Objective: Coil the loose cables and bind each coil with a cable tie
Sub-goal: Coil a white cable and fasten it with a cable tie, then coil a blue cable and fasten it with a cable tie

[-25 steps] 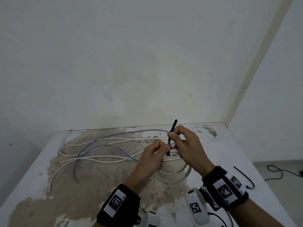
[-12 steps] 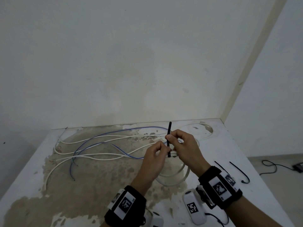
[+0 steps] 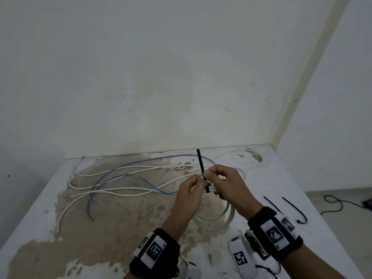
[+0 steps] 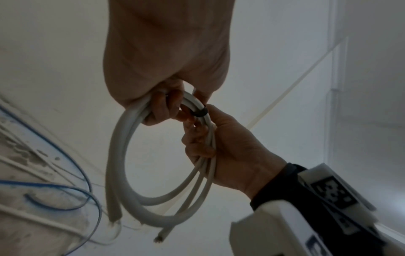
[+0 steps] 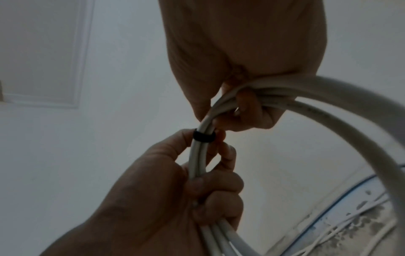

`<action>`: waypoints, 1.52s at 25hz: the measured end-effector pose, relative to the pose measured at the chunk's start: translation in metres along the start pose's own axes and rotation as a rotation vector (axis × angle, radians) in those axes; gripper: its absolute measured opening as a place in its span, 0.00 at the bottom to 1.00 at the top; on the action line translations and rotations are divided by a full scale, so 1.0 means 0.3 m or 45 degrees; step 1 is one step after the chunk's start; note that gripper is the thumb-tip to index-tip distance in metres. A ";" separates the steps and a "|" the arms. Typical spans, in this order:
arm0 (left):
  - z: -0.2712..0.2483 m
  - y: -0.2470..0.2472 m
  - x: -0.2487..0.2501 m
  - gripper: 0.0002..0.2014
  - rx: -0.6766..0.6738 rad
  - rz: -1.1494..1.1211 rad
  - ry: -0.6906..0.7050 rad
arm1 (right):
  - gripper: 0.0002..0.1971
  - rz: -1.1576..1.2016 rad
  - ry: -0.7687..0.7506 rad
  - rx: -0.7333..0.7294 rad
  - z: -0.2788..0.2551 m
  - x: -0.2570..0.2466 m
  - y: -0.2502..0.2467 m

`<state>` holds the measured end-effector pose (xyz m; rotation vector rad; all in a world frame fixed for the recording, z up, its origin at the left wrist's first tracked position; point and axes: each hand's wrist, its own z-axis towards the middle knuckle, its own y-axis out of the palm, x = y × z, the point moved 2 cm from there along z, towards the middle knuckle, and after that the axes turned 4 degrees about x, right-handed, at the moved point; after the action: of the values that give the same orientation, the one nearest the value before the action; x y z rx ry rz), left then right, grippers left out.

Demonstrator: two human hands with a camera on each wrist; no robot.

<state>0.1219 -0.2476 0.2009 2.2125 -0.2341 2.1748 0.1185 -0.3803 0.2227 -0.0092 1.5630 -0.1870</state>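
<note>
Coiled white cable [image 3: 213, 222] hangs between my two hands just above the table [image 3: 40, 208], a black cable tie [image 3: 201, 166] already looped round its strands. The tie's free tail now leans up and to the left; a second ago it leaned to the right. Both hands have kept their hold throughout. I judge the tail is being drawn through the head and the loop is closing on this coil, so the first bind is nearly done.

My right hand [image 3: 227, 186] pinches the tail between thumb and forefinger, its other fingers curled round the coil. My left hand [image 3: 189, 196] is closed round the strands on the other side of the band, fingertips right beside the tie. From the wrist views the band [image 5: 203, 136] sits snug around the bundle.

The tie's head is hidden behind the fingers, so I cannot tell whether the ratchet has caught or how much slack remains. Loose white cables [image 3: 124, 193] and a blue cable [image 3: 112, 174] lie uncoiled across the stained table. Two spare ties [image 3: 295, 210] wait by my right wrist, one partly covered by the wristband. Both wrist views are dim, and the coil is cut off at the edge of the right one.
</note>
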 end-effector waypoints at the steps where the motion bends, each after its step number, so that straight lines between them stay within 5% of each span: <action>1: -0.003 0.004 0.001 0.18 -0.003 -0.001 -0.001 | 0.10 -0.019 0.002 -0.012 0.001 0.002 -0.004; 11: -0.047 0.065 -0.004 0.16 -0.051 -0.008 0.021 | 0.10 -0.117 -0.103 0.136 0.053 0.030 -0.056; 16: 0.033 -0.005 -0.032 0.17 -0.236 0.244 0.102 | 0.12 0.090 0.131 0.246 0.050 0.112 -0.067; 22: 0.051 -0.039 -0.303 0.16 0.088 0.041 -0.405 | 0.12 0.013 0.473 -0.199 -0.105 0.327 -0.040; 24: 0.038 -0.015 -0.359 0.13 0.047 0.066 -0.498 | 0.11 0.061 0.597 -0.176 -0.148 0.420 -0.046; 28: -0.033 0.040 -0.451 0.10 -0.208 0.310 -0.686 | 0.13 0.115 0.803 0.045 -0.160 0.571 -0.070; 34: -0.050 0.048 -0.654 0.19 -0.662 1.032 -0.579 | 0.03 -0.557 0.776 -0.269 -0.183 0.753 -0.145; 38: 0.001 0.031 -0.690 0.16 -0.462 1.236 -0.430 | 0.10 -0.725 0.609 -0.282 -0.183 0.806 -0.172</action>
<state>0.1187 -0.2390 -0.0062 2.4686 -1.8642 1.7266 0.0574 -0.4552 -0.0112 -0.6280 2.0218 -0.4882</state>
